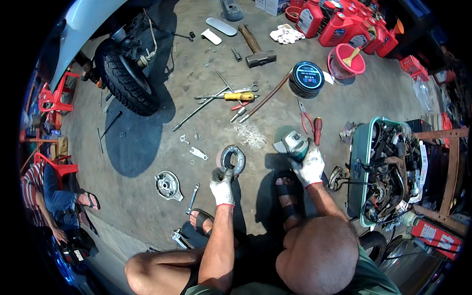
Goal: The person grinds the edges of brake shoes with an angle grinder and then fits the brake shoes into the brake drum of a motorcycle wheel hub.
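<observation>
My left hand, in a white glove with a red cuff, is closed on a ring-shaped pair of brake shoes, held above the concrete floor. To its right, my right hand, gloved the same way, grips a teal angle grinder. The grinder's disc end points left toward the brake shoes, with a gap between them. Pale powder lies on the floor just beyond. A round metal brake plate and a wrench lie left of my left hand.
Ahead lie a yellow-handled screwdriver, pliers, a red screwdriver and a hammer. A round black tub stands near a pink bucket. A wheel is far left; a green parts bin sits right. Someone sits at left.
</observation>
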Tool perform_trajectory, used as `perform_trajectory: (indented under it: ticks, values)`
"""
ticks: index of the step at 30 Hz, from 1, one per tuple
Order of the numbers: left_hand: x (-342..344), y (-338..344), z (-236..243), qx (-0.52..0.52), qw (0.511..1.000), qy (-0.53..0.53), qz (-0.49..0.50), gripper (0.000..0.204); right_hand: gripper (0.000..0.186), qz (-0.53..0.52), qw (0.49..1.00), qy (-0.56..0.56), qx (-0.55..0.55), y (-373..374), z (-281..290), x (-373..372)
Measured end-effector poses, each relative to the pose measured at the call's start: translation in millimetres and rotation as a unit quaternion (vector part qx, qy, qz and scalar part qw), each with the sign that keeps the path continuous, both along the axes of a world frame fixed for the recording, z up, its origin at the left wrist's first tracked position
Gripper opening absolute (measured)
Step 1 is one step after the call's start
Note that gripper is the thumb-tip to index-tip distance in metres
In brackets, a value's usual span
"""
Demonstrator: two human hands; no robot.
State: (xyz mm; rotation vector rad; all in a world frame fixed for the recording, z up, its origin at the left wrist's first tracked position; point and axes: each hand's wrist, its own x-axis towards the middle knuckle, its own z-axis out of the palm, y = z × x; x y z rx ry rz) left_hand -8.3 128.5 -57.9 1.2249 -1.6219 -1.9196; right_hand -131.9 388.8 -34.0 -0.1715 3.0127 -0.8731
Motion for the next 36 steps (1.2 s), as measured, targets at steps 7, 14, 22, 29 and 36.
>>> perform_trajectory:
  ticks: [7,14,22,29,36]
  values:
    - [1,1,9,0.040,0.998,0.025,0.035,0.012,0.111,0.130,0.983,-0.130,0.000,26,8,-15]
    - [9,-11,16,0.057,0.998,-0.014,0.011,0.014,0.102,0.072,0.977,-0.200,-0.019,33,-7,-22]
    - [14,-28,17,0.054,0.999,0.004,-0.004,0.016,0.098,0.059,0.974,-0.183,-0.123,20,19,-24]
    - [-8,-18,20,0.069,0.997,0.024,-0.017,0.020,0.078,0.089,0.916,-0.276,-0.277,-7,56,-26]
    - [-23,-10,21,0.075,0.996,0.052,0.007,0.022,0.091,0.067,0.844,-0.379,-0.375,-25,61,-13]
